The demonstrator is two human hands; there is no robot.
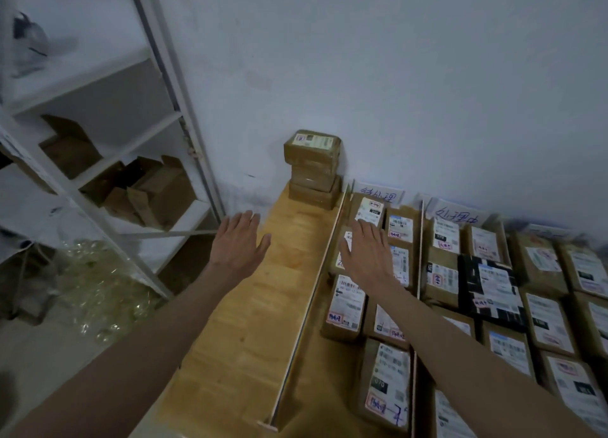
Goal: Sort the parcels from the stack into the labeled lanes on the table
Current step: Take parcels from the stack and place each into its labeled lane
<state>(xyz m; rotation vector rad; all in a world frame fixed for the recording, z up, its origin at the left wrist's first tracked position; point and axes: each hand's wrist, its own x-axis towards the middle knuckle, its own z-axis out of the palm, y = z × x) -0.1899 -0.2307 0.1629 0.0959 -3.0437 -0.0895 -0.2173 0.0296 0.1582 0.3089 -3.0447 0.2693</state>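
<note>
A stack of three brown parcels (313, 169) stands at the far end of the bare wooden lane (263, 299), against the wall. My left hand (238, 240) is stretched out with straight fingers above the lane's left edge, holding nothing. My right hand (368, 250) is also flat and empty, hovering over the parcels in the second lane (348, 301). Both hands are short of the stack. A handwritten label card (378, 192) stands at the head of the second lane, and another card (455, 214) heads the third.
Thin upright dividers (316, 286) separate the lanes. The lanes to the right hold several labelled parcels, one of them black (492, 289). A white metal shelf unit (108, 161) with open cardboard boxes stands at the left, with clear plastic clutter on the floor beneath.
</note>
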